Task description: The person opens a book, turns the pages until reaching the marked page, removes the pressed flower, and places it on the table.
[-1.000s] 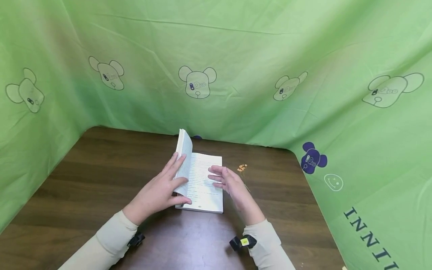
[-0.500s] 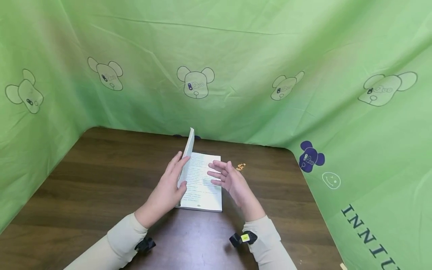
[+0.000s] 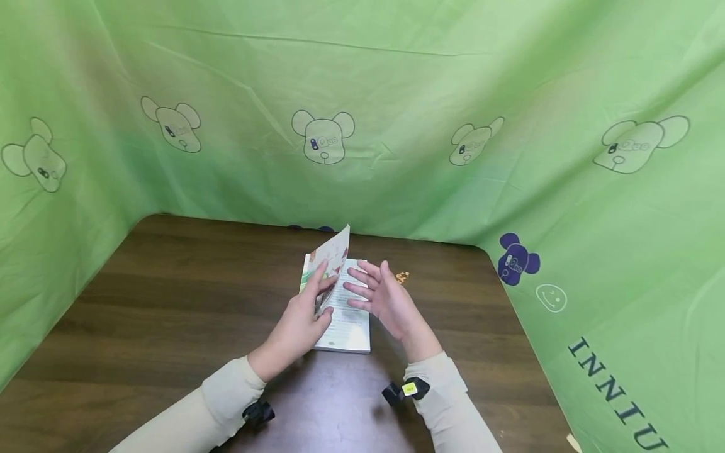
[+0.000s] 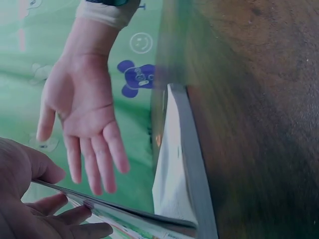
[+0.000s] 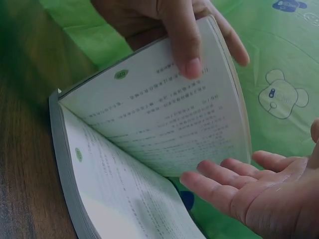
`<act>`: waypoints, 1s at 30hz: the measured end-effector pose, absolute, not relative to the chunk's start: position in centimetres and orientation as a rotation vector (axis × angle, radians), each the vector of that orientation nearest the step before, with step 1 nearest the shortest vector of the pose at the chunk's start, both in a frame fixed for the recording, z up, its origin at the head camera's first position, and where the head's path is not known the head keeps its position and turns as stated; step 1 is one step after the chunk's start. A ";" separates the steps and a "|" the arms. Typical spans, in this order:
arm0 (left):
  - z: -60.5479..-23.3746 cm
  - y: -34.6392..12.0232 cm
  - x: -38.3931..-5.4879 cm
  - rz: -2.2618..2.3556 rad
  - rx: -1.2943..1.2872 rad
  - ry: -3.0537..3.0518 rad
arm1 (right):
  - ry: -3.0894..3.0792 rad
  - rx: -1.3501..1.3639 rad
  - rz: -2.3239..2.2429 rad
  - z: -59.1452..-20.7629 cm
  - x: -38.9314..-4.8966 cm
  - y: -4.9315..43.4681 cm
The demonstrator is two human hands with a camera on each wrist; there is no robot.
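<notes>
An open paperback book (image 3: 342, 330) lies on the table, its front cover (image 3: 334, 248) and a sheaf of pages raised steeply over the right-hand page. My left hand (image 3: 297, 324) holds this raised part. In the right wrist view the left thumb (image 5: 185, 47) presses the printed page (image 5: 164, 114), while the other fingers are behind the cover. My right hand (image 3: 391, 305) hovers at the book's right side, palm turned toward the pages, fingers spread and holding nothing. In the right wrist view its fingertips are close to the raised pages' edge; contact is unclear.
A small orange flower sprig (image 3: 402, 277) lies right of the book, partly hidden by the right hand. Green printed cloth (image 3: 396, 182) encloses the back and sides of the brown wooden table (image 3: 226, 277). Each wrist wears a black camera (image 3: 404, 391).
My left hand has moved right, swinging the cover and pages from leaning left to leaning over the right-hand page. The cover's picture now shows. My right hand has barely shifted.
</notes>
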State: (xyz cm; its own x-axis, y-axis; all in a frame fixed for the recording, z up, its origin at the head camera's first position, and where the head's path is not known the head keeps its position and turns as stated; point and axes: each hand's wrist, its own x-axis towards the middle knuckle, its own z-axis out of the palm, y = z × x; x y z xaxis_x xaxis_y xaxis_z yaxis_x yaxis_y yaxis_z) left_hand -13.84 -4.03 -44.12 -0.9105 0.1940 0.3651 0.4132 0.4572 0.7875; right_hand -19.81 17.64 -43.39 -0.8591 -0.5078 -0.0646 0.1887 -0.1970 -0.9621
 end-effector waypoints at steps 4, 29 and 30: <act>-44.5 -3.4 -14.0 -1.427 -0.581 -2.517 | 1.602 -0.354 -2.110 -43.5 -20.0 17.5; -46.8 -3.7 -13.8 -0.909 -0.855 -2.707 | 1.674 -0.159 -2.140 -44.8 -20.7 16.9; -46.8 -3.9 -13.8 -0.883 -0.876 -2.712 | 1.682 -0.157 -2.137 -44.8 -20.7 16.9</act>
State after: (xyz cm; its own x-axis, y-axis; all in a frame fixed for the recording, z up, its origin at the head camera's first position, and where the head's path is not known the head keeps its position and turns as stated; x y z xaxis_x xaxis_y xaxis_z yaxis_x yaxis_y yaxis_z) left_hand -13.80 -3.92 -46.82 -0.8163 0.4835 0.3160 0.5769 0.6546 0.4885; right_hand -20.72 16.94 -44.81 -0.9078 -0.3860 -0.1640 0.2500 -0.1843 -0.9505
